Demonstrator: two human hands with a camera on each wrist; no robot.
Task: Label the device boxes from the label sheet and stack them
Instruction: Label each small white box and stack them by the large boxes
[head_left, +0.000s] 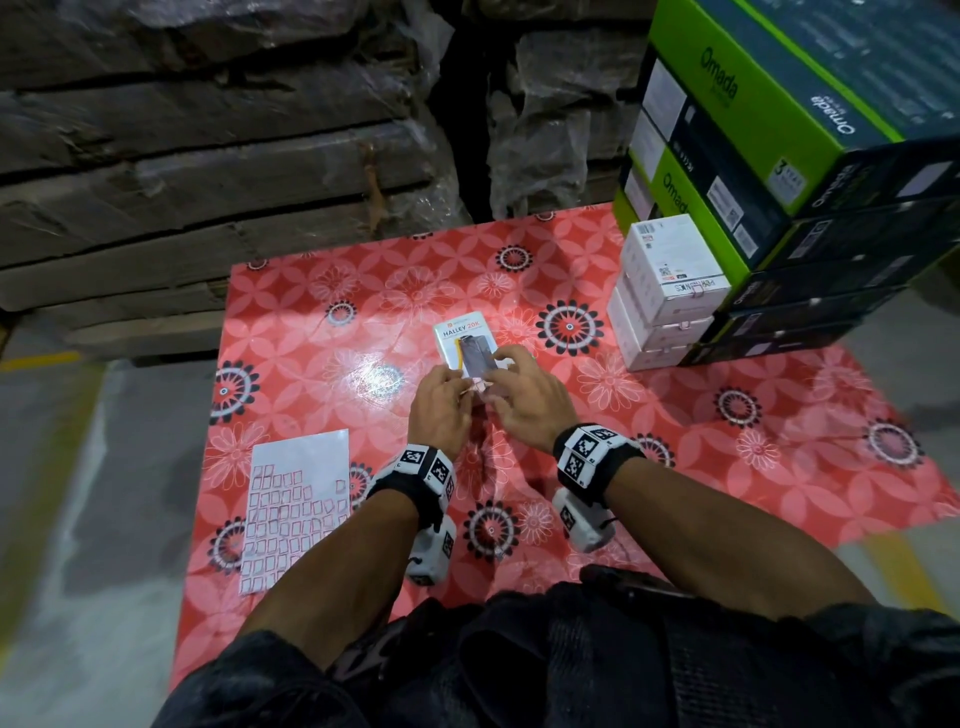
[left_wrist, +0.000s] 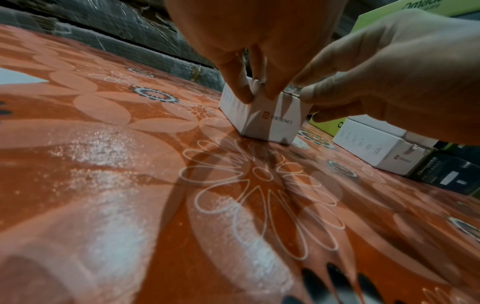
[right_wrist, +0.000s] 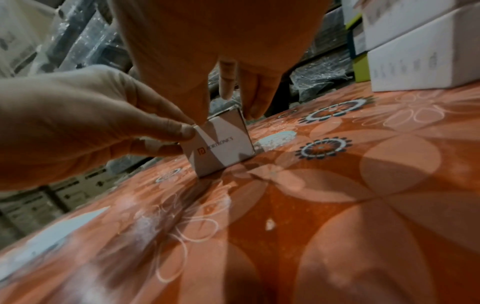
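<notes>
Near the middle of the mat, our fingertips (left_wrist: 242, 90) come down onto the near end of a white device box (head_left: 464, 340) lying flat with its printed face up. Our left hand (head_left: 440, 410) curls its fingers over the near left corner of the box, thumb and fingers gripping the end panel. Our right hand (head_left: 524, 397) meets it from the right, fingers bent over the top of the box and thumb against its side, so both hands hold the same box. Whether a label sits under the fingers, we cannot tell.

Out from the hands, the red flowered mat (head_left: 675, 415) spreads to every side. Toward its near left corner lies the white label sheet (head_left: 298, 506), with rows of small red-outlined labels. Along the far right edge stands a stack of white boxes (head_left: 662, 291), touching a taller stack of green and black cartons (head_left: 753, 156). Beyond the far edge sit plastic-wrapped bundles (head_left: 208, 130).
</notes>
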